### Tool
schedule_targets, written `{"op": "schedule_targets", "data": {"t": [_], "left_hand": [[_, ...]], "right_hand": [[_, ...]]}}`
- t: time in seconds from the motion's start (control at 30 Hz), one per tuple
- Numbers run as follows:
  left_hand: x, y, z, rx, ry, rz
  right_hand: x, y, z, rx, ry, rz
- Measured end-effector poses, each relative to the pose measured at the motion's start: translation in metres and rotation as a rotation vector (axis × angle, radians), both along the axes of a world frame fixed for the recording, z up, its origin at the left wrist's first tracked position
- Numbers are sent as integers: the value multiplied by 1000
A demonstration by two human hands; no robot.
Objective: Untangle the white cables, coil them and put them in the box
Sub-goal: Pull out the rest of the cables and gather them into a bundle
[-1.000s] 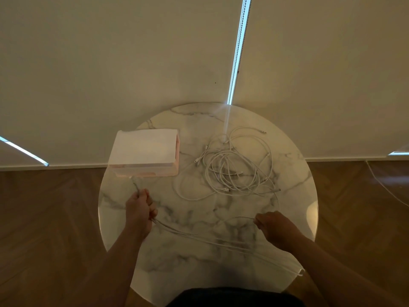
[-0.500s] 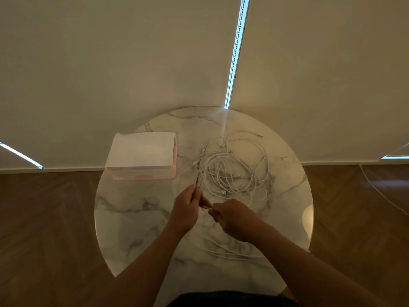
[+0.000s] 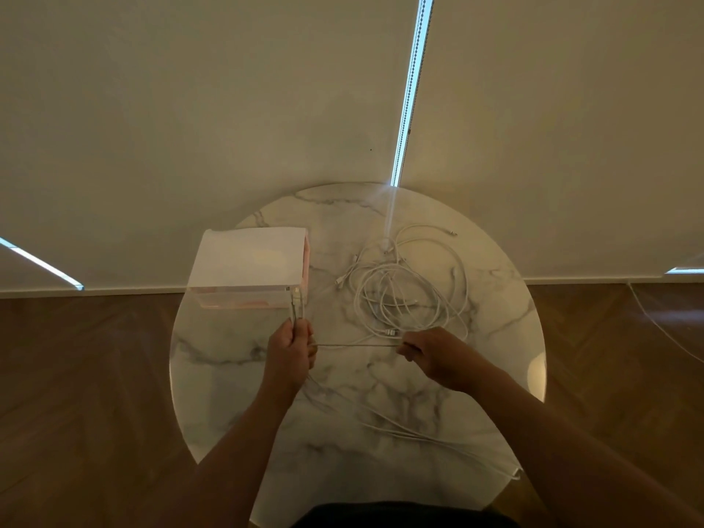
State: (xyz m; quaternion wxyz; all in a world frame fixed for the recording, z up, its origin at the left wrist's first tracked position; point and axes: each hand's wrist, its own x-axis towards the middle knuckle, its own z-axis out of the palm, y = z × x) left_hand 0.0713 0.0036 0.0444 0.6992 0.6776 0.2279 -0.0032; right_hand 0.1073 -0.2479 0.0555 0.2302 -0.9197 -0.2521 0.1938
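A tangle of white cables (image 3: 409, 287) lies on the far right of the round marble table (image 3: 236, 375). My left hand (image 3: 291, 354) grips folded turns of one white cable (image 3: 358, 345), whose ends stick up toward the box. My right hand (image 3: 430, 352) pinches the same cable, which runs taut between both hands. More slack of it trails across the table toward the near right edge. The pale box (image 3: 249, 266) with a white top stands at the far left, just beyond my left hand.
A wall with blinds rises right behind the table. Wooden floor surrounds it on both sides. Another thin cable (image 3: 663, 325) lies on the floor at the right. The table's near edge is close to my body.
My hands were together at the table's middle half a second ago. They have moved apart, left hand toward the box, right hand to the right, stretching the cable between them.
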Motion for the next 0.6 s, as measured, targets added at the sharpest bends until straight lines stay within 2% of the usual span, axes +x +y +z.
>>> {"op": "schedule_targets", "data": {"t": [0.1,0.2,0.3,0.47,0.6], "left_hand": [[-4,4,0,-23,-17,-8],[-5,4,-2,-44,-16,-2],[-5,5,-1,-51,-34,-15],[4,2,10,-64,-81,-4],[8,7,16,-106,-98,24]], "right_hand": [[8,-4,-1,-30,-26,26],[18,-1,7,47,-103,5],[34,4,26,128,-285,14],[48,8,46,132,-664,54],[50,-8,23,25,-684,-80]]}}
